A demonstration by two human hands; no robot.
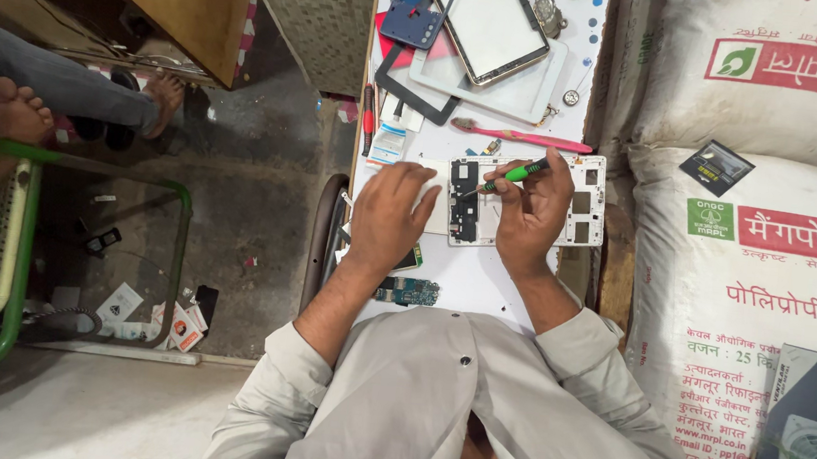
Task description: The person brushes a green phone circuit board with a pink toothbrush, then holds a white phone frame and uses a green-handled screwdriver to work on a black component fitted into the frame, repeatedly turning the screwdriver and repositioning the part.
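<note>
- A narrow white counter (467,283) is standing in a cramped workshop, with big printed sacks (767,238) piled against its right side and a dusty floor (235,206) dropping away on the left, where another person's bare feet (15,111) are resting.
- An opened white tablet frame (527,200) is lying flat near the middle of the counter, just ahead of the person; its back is already off, and the inner plate with square cut-outs and a dark strip of parts at the left end is showing.
- The right hand (531,210) is pinching a green-handled screwdriver (515,175), fingers closed around it, tip pointing down at the dark strip; judging by this, the inside work looks midway, with the frame still uncovered.
- The left hand (388,213) is lying just beside the frame's left edge, fingers loosely curled and pressing down; whether it is holding anything I cannot tell.
- A small blue circuit board (408,291) is lying loose near the counter's front edge.
- Glass screen panels (487,32) and a pink toothbrush (523,137) are lying farther back.
</note>
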